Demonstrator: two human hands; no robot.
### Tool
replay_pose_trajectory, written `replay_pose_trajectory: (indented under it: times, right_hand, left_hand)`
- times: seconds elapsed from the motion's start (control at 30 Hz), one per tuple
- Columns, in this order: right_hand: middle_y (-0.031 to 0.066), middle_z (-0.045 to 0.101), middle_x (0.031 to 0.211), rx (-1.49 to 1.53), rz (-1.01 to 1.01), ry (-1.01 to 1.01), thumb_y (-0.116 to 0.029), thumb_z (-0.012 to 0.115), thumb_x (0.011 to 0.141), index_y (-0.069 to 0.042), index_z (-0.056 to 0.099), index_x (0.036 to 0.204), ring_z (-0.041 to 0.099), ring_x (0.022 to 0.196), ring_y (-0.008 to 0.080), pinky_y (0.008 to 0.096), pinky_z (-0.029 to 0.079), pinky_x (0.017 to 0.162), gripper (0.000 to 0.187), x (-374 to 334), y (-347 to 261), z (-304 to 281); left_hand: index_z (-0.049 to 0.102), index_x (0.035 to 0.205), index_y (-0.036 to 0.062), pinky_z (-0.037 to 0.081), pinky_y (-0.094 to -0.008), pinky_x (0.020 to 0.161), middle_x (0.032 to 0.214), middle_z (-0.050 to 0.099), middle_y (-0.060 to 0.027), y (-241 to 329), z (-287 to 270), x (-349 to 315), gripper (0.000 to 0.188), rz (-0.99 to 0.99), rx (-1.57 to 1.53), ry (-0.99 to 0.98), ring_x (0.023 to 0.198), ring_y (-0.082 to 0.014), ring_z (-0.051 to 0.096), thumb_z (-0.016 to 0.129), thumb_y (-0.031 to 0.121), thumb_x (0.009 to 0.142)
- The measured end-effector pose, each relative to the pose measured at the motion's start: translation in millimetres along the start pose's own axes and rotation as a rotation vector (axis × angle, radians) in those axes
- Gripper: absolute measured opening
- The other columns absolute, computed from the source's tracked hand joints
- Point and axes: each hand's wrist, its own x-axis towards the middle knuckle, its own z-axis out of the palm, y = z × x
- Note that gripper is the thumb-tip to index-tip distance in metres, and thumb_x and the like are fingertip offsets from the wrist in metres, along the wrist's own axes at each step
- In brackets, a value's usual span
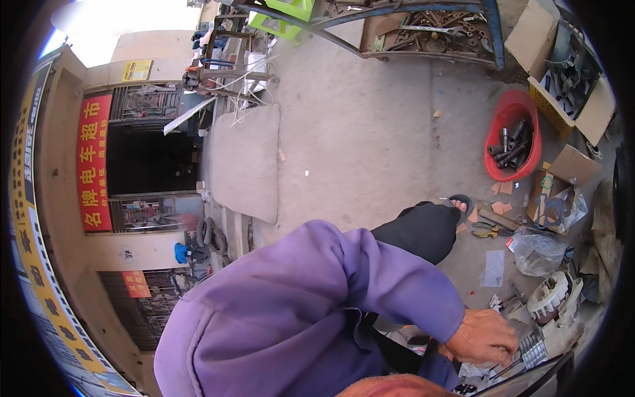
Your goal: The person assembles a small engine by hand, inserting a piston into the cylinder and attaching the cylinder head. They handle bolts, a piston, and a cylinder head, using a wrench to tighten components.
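My left hand, in a purple sleeve, reaches to the lower right. Its fingers are bent down and closed. What they hold, if anything, is hidden beneath them. Just right of the fingertips is a finned metal part, with thin metal rods beside it. Below my left wrist, a darker purple cuff and a sliver of skin show, seemingly my right hand; its fingers are covered. A round whitish metal housing lies beyond the finned part.
Pliers lie near my sandalled foot. Beside them are a clear plastic bag and an open carton. A red tub holds dark sockets. Farther off stands a blue-framed bench with metal parts.
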Motion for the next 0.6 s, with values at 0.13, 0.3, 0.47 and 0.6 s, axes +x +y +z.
replay_pose_trajectory:
  times: [0.13,0.3,0.47,0.6]
  right_hand:
    - [0.0163,0.065,0.111,-0.007,0.049,-0.006,-0.024,0.059,0.103,0.004,0.058,0.130,0.060,0.095,0.0234,0.0341,0.049,0.086,0.039,-21,-16,4]
    - [0.0166,0.066,0.108,-0.061,0.057,0.019,-0.025,0.059,0.103,0.005,0.061,0.126,0.061,0.092,0.0236,0.0343,0.050,0.084,0.038,-55,-88,-34]
    - [0.0162,0.067,0.095,-0.317,0.161,0.096,-0.034,0.051,0.106,0.004,0.066,0.114,0.063,0.085,0.0246,0.0353,0.052,0.076,0.041,-90,-270,-101]
    - [0.0177,0.068,0.099,-0.160,0.173,0.200,-0.021,0.056,0.103,0.006,0.067,0.109,0.065,0.087,0.0232,0.0343,0.055,0.078,0.030,-125,-334,-122]
  left_hand:
    - [0.060,0.103,0.0069,0.049,-0.0430,0.070,0.105,0.057,-0.0110,0,-17,4,0.022,-0.100,-0.032,0.022,0.088,-0.0307,0.059,0.061,0.013,0.082]
    - [0.059,0.108,0.0078,0.050,-0.0428,0.078,0.113,0.056,-0.0112,14,-38,-3,0.028,-0.406,0.028,0.129,0.100,-0.0345,0.059,0.063,0.005,0.080]
    - [0.057,0.117,0.0065,0.050,-0.0427,0.089,0.120,0.055,-0.0133,57,-77,-26,0.029,-0.633,-0.099,0.404,0.109,-0.0340,0.060,0.060,0.000,0.088]
    - [0.058,0.120,0.0048,0.053,-0.0376,0.083,0.124,0.056,-0.0133,139,-173,-29,0.031,-0.701,-0.040,0.431,0.099,-0.0294,0.064,0.061,0.002,0.090]
